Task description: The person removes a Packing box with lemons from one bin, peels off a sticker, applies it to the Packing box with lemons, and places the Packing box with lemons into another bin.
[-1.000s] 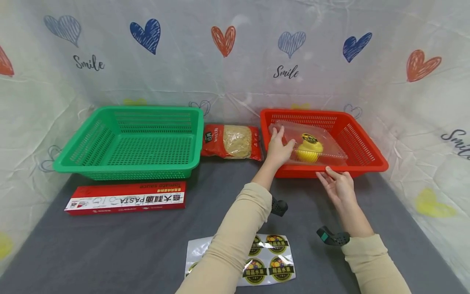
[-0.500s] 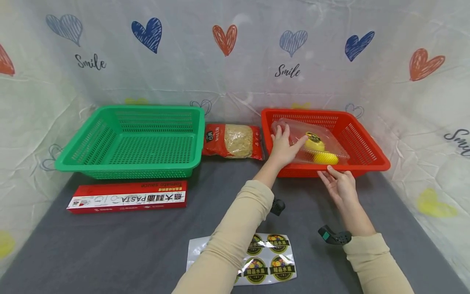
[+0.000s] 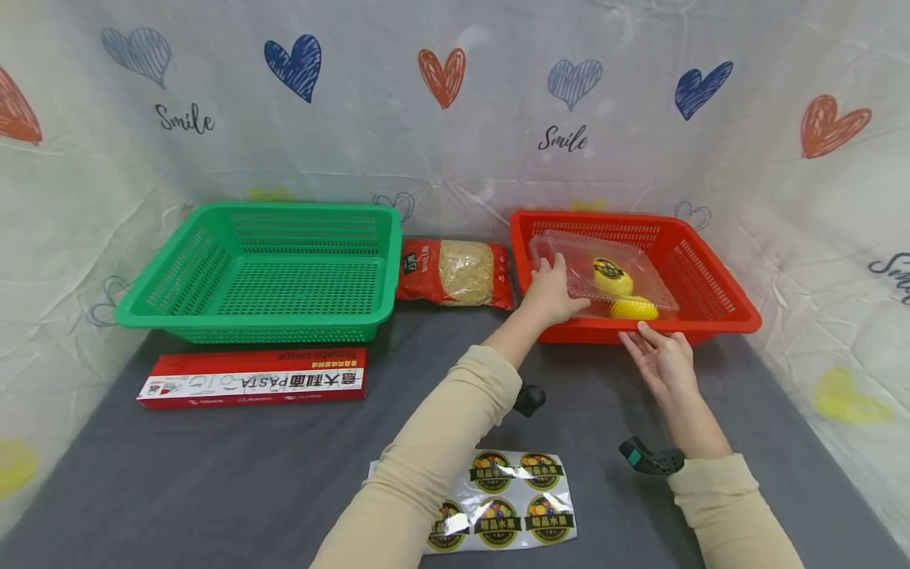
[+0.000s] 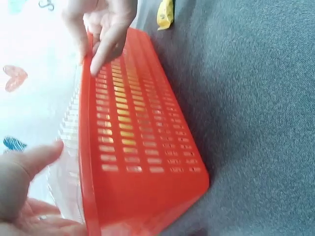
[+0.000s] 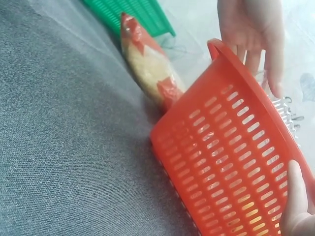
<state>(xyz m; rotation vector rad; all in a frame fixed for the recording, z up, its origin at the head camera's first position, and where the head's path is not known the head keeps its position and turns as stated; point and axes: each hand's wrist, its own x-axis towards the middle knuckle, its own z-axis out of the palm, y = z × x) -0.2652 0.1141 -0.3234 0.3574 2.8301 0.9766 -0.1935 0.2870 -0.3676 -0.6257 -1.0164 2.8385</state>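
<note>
A red basket (image 3: 704, 273) stands at the right rear and holds a clear plastic box (image 3: 569, 253) with two yellow fruits (image 3: 613, 278) inside, one bearing a dark sticker. My left hand (image 3: 550, 286) reaches over the basket's left front corner and lies with straight fingers on the box's left end. My right hand (image 3: 657, 354) touches the basket's front rim with flat fingers, palm up. The left wrist view shows the red basket (image 4: 133, 147) from its side with the right hand (image 4: 103, 29) at its far end. In the right wrist view the left hand (image 5: 251, 34) hangs over the basket (image 5: 231, 162).
A green basket (image 3: 256, 320) stands at the left rear, a red noodle bag (image 3: 455, 273) between the two baskets. A red pasta carton (image 3: 252, 379) lies before the green basket. A sheet of round stickers (image 3: 501, 502) lies near me on the grey table (image 3: 213, 474). Heart-printed sheeting walls the sides.
The clear box has sunk flatter into the red basket and the yellow fruits have rolled to its right. My left thumb has come off the lid. The right hand barely moved.
</note>
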